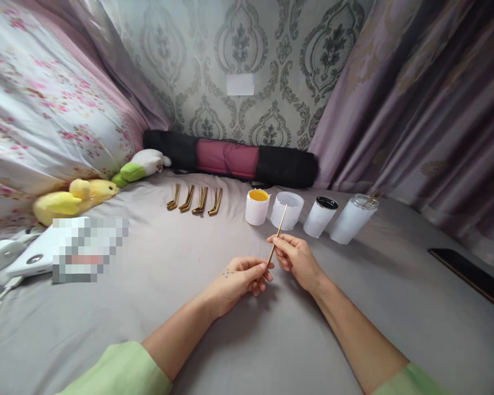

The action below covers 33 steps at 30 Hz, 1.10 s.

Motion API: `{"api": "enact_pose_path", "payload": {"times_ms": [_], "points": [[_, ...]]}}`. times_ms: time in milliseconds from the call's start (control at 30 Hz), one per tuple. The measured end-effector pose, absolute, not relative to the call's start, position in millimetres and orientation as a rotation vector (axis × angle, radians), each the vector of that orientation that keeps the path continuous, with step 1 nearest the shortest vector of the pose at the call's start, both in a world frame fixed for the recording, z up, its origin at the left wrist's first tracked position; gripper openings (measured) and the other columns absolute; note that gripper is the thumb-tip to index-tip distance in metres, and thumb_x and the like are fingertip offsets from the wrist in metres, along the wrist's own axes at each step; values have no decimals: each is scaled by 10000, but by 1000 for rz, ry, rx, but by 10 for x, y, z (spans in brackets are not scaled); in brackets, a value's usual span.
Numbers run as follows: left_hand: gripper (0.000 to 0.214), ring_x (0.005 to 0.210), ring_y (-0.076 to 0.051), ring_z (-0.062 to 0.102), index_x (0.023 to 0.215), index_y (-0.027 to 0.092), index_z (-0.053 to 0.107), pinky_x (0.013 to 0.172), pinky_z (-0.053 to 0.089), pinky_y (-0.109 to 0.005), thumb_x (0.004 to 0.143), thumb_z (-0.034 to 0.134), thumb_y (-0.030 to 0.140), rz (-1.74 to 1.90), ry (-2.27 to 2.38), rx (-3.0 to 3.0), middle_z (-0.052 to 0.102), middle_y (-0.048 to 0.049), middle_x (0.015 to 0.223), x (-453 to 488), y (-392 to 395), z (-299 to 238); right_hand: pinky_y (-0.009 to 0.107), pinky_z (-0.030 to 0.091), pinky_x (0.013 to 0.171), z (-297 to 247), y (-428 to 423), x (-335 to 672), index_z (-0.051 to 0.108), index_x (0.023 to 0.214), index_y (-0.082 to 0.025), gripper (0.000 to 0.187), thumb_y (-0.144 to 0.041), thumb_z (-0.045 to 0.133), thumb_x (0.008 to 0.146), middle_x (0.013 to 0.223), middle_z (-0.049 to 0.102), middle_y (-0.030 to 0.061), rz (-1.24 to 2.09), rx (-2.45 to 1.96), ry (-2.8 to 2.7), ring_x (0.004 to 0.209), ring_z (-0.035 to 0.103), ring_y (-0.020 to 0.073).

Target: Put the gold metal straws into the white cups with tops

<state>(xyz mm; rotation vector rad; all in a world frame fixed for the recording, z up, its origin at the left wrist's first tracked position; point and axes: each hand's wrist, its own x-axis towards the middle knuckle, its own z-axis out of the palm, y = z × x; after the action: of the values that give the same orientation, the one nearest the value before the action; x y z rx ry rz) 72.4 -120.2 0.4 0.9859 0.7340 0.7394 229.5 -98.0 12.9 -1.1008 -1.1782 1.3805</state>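
Observation:
A thin, straight gold-coloured stick (285,213) slants up and away between both hands, above the grey sheet. My left hand (247,275) pinches its lower end between thumb and fingers. Higher up the same stick, the fingers of my right hand (295,255) are closed around it. Its upper tip overlaps the white-wrapped translucent tub (295,215) behind it; whether they touch I cannot tell. Left of that tub stands a white container with yellow contents (257,215). To the right are a container with a dark inside (319,220) and a wrapped jar (348,222) holding thin brown sticks.
Several bundles of bent gold pieces (200,201) lie in a row left of the containers. Plush toys (78,200), a white device (45,249) and a power strip (4,255) are at left. A black-and-maroon roll (230,158) lies along the wall; a dark phone-like slab (469,274) is at right.

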Motion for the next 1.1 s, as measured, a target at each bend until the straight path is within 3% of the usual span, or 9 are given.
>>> {"api": "enact_pose_path", "payload": {"times_ms": [1100], "points": [[205,589,-76,530,896,82,555,536,413,-179,696,578,124,762,688,604,605,-96,787,651,-1083,-20,179,226,344,72,-965,2310,563,835,-154,220,-339,480,748,512,395,-57,1183,-1140,-1283,363,292,35]]}}
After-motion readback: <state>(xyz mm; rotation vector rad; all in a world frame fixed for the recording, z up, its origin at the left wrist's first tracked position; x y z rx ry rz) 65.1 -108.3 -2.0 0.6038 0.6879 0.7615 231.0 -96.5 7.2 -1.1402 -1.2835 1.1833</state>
